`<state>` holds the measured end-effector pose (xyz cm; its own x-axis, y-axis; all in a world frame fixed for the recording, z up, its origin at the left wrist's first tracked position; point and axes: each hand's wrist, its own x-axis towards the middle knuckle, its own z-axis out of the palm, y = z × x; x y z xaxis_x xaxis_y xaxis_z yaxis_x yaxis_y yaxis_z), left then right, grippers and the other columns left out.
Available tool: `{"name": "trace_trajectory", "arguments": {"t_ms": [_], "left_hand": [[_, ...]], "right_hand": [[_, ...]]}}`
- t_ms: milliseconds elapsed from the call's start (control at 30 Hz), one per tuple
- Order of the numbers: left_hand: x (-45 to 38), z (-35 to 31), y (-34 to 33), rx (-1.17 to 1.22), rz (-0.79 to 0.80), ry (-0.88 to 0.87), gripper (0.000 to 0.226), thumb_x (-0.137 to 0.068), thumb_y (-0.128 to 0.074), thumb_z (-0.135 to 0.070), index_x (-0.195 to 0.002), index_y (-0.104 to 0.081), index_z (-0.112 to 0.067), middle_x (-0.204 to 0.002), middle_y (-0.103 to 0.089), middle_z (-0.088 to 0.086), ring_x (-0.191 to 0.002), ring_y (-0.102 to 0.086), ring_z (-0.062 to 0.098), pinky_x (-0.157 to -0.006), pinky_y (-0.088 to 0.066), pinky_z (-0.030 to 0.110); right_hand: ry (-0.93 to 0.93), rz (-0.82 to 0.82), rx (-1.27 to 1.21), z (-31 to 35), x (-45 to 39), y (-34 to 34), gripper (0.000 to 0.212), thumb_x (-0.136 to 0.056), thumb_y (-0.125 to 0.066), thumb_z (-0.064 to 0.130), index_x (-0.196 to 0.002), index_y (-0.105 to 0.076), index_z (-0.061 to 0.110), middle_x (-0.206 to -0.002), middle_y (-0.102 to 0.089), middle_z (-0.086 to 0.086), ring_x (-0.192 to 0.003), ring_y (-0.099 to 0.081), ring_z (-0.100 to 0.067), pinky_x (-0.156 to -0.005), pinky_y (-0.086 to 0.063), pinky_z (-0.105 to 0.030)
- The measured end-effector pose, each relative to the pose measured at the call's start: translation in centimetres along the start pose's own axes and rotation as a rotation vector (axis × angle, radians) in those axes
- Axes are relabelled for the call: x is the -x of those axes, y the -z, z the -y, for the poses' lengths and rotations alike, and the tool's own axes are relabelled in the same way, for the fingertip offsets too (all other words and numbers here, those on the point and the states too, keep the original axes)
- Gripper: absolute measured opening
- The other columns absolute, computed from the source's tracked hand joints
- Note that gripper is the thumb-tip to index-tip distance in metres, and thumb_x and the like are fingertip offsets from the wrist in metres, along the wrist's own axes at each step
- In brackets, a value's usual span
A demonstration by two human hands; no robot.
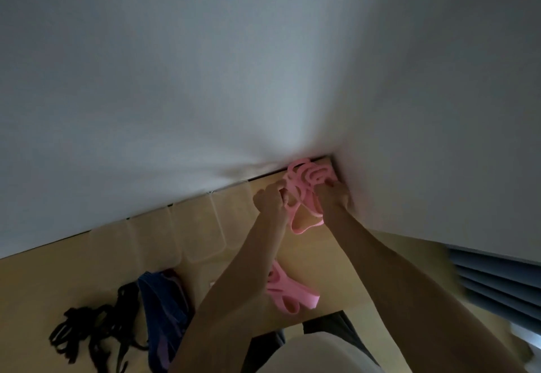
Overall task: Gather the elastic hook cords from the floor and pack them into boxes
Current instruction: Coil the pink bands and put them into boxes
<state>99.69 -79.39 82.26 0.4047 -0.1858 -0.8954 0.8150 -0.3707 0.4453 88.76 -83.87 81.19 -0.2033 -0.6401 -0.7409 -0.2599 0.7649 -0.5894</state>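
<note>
Both hands hold a tangle of pink elastic cords (pixel 304 191) in the room's far corner, above the floor. My left hand (pixel 270 201) grips the bundle's left side and my right hand (pixel 335 197) grips its right side; loops hang down between my wrists. A second pink bundle (pixel 288 292) lies on the wooden floor under my left forearm. Black cords (pixel 90 334) and a blue and purple bundle (pixel 164 308) lie on the floor at the lower left. Several clear plastic boxes (pixel 202 232) stand in a row along the white wall.
White walls (pixel 205 80) meet in the corner just behind my hands. A blue slatted panel (pixel 494 287) sits low on the right wall. My legs and white shirt (pixel 310 352) fill the bottom middle. The frame is blurred.
</note>
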Motion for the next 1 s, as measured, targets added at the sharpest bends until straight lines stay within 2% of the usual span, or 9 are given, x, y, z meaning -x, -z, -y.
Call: {"name": "trace_trajectory", "arguments": {"t_ms": [133, 233, 333, 500, 600, 733, 833, 900, 1000], "left_hand": [[1.9, -1.5, 0.6, -0.026, 0.025, -0.168, 0.059, -0.084, -0.047, 0.014, -0.142, -0.041, 0.005, -0.076, -0.057, 0.009, -0.05, -0.049, 0.014, -0.045, -0.042, 0.022], [2.7, -2.8, 1.8, -0.089, 0.091, -0.225, 0.056, -0.089, -0.046, 0.011, -0.141, -0.052, -0.006, -0.113, -0.067, 0.011, -0.088, -0.066, 0.021, -0.079, -0.055, 0.029], [4.2, -4.0, 3.8, -0.118, 0.173, -0.276, 0.059, -0.082, -0.042, 0.015, -0.13, -0.06, -0.015, -0.102, -0.07, 0.005, -0.082, -0.066, 0.019, -0.059, -0.052, 0.023], [5.8, -4.1, 7.9, -0.054, 0.282, -0.335, 0.068, -0.07, -0.04, 0.019, -0.121, -0.063, -0.019, -0.096, -0.073, 0.003, -0.084, -0.065, 0.021, -0.071, -0.051, 0.028], [7.1, -4.1, 10.4, -0.088, 0.309, -0.405, 0.069, -0.073, -0.039, 0.024, -0.132, -0.056, -0.008, -0.108, -0.068, 0.008, -0.088, -0.062, 0.02, -0.069, -0.048, 0.024], [9.1, -3.4, 14.8, -0.263, 0.365, -0.559, 0.067, -0.077, -0.042, 0.022, -0.138, -0.052, -0.006, -0.126, -0.062, 0.014, -0.093, -0.063, 0.019, -0.062, -0.052, 0.016], [10.6, -2.5, 17.9, -0.345, 0.414, -0.632, 0.059, -0.074, -0.045, 0.022, -0.128, -0.06, 0.002, -0.128, -0.061, 0.022, -0.11, -0.063, 0.027, -0.086, -0.057, 0.028], [11.6, -1.9, 19.8, -0.286, 0.426, -0.627, 0.041, -0.079, -0.056, 0.016, -0.107, -0.071, -0.009, -0.107, -0.07, 0.017, -0.088, -0.067, 0.019, -0.065, -0.054, 0.017], [12.3, -1.3, 22.1, -0.224, 0.331, -0.675, 0.011, -0.087, -0.071, -0.005, -0.094, -0.072, -0.013, -0.09, -0.073, 0.006, -0.082, -0.068, 0.016, -0.068, -0.055, 0.018]], "right_hand": [[-0.02, 0.107, -0.177, 1.8, 2.5, -0.9, 0.024, -0.081, -0.056, -0.012, -0.083, -0.065, 0.01, -0.085, -0.066, -0.011, -0.077, -0.063, -0.027, -0.071, -0.055, -0.035], [0.138, 0.143, -0.14, 3.1, 4.7, -0.7, 0.018, -0.077, -0.059, -0.007, -0.076, -0.066, 0.009, -0.084, -0.062, -0.013, -0.074, -0.057, -0.024, -0.07, -0.047, -0.035], [0.202, 0.23, -0.13, 3.9, 7.0, -0.4, 0.022, -0.088, -0.062, 0.025, -0.101, -0.069, 0.008, -0.093, -0.066, -0.005, -0.075, -0.061, -0.013, -0.072, -0.051, -0.029], [0.451, 0.02, 0.044, 3.1, 11.9, -1.2, 0.021, -0.085, -0.055, 0.039, -0.075, -0.061, 0.021, -0.068, -0.071, 0.0, -0.066, -0.067, -0.025, -0.066, -0.053, -0.036], [0.596, -0.089, 0.085, 1.1, 14.2, -1.9, 0.022, -0.093, -0.042, 0.02, -0.107, -0.059, 0.015, -0.066, -0.067, 0.027, -0.052, -0.062, 0.002, -0.065, -0.053, -0.02], [0.761, -0.062, 0.511, -2.1, 17.8, -2.5, 0.057, -0.098, -0.041, 0.006, -0.153, -0.031, 0.02, -0.096, -0.062, 0.009, -0.061, -0.044, -0.003, -0.065, -0.031, -0.001], [0.775, 0.066, 0.577, -4.2, 20.7, -3.2, 0.044, -0.099, -0.038, 0.005, -0.14, -0.053, 0.016, -0.117, -0.067, -0.005, -0.088, -0.059, -0.019, -0.073, -0.044, -0.016], [0.831, 0.128, 0.511, -5.6, 22.8, -3.5, 0.034, -0.101, -0.041, 0.011, -0.116, -0.069, 0.021, -0.091, -0.069, 0.002, -0.079, -0.061, -0.018, -0.062, -0.043, -0.014], [0.853, 0.269, 0.403, -7.8, 25.7, -3.0, 0.043, -0.101, -0.047, 0.028, -0.07, -0.066, 0.051, -0.061, -0.062, 0.021, -0.06, -0.055, 0.002, -0.054, -0.037, -0.01]]}}
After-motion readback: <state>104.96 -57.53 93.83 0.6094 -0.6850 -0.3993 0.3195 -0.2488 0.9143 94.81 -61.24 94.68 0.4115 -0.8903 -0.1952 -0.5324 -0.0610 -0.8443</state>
